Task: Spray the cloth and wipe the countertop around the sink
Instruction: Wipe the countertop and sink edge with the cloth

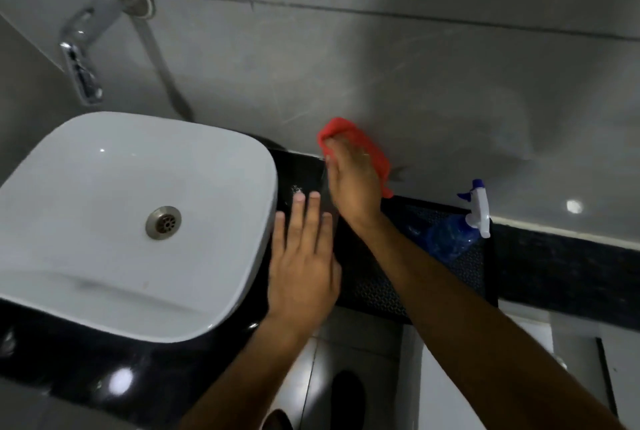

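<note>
A red cloth [372, 149] lies pressed under my right hand [353, 180] at the back of the black countertop [298, 166], against the grey wall and just right of the white sink [104, 277]. My left hand [304, 267] rests flat, fingers spread, on the counter beside the sink's right rim, holding nothing. A blue spray bottle [450, 235] with a white and blue trigger head stands on the counter to the right of my right forearm.
A chrome wall tap [86, 59] hangs over the sink's back left. A dark patterned mat [464, 277] lies under the bottle. The counter's front edge drops to a white tiled floor [363, 360], where shoes show.
</note>
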